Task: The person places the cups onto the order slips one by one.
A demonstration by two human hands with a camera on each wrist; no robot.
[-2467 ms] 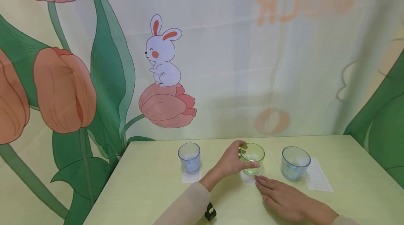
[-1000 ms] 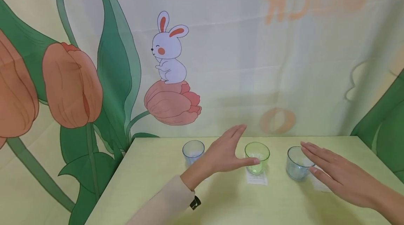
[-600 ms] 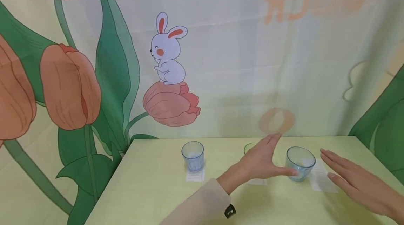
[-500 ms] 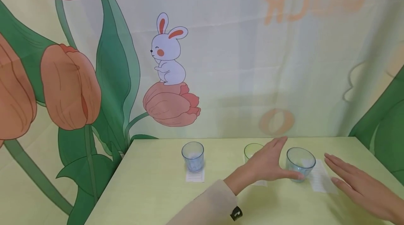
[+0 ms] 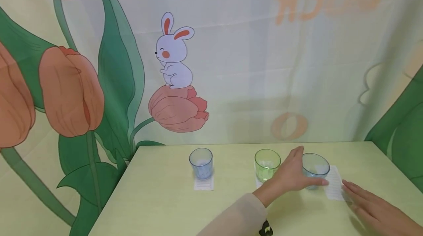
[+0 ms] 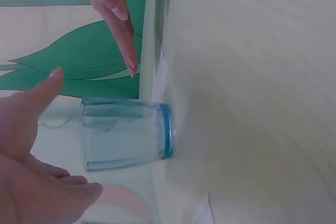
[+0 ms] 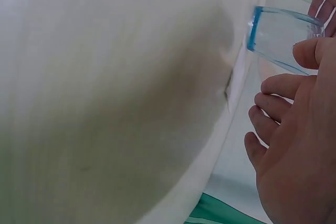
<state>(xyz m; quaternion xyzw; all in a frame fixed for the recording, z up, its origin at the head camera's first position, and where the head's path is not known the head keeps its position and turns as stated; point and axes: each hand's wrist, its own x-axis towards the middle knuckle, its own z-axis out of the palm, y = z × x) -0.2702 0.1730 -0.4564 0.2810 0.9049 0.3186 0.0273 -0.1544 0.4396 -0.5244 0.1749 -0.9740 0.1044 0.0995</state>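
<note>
Thumb and fingers spread, my left hand point(image 5: 290, 174) is at the right-hand blue glass point(image 5: 320, 165). The left wrist view has this glass point(image 6: 123, 135) upright on the table, between the thumb and fingers of the left hand point(image 6: 31, 166), with no clear grip. My right hand point(image 5: 380, 206) lies low with straight fingers, their tips at the edge of a white paper slip point(image 5: 335, 186) just right of the glass. In the right wrist view, the right hand point(image 7: 294, 124) holds nothing. Part of the glass is hidden by the left hand.
A green glass point(image 5: 265, 160) stands left of my left hand, on a paper slip mostly hidden by the forearm. Farther left, another blue glass point(image 5: 201, 164) stands on a slip point(image 5: 203, 185). A printed curtain point(image 5: 231, 63) hangs behind the table point(image 5: 158, 199).
My left hand has left the green glass and moved right to the right-hand blue glass. The right hand rose, shifted right and came down at the right-hand paper slip.
</note>
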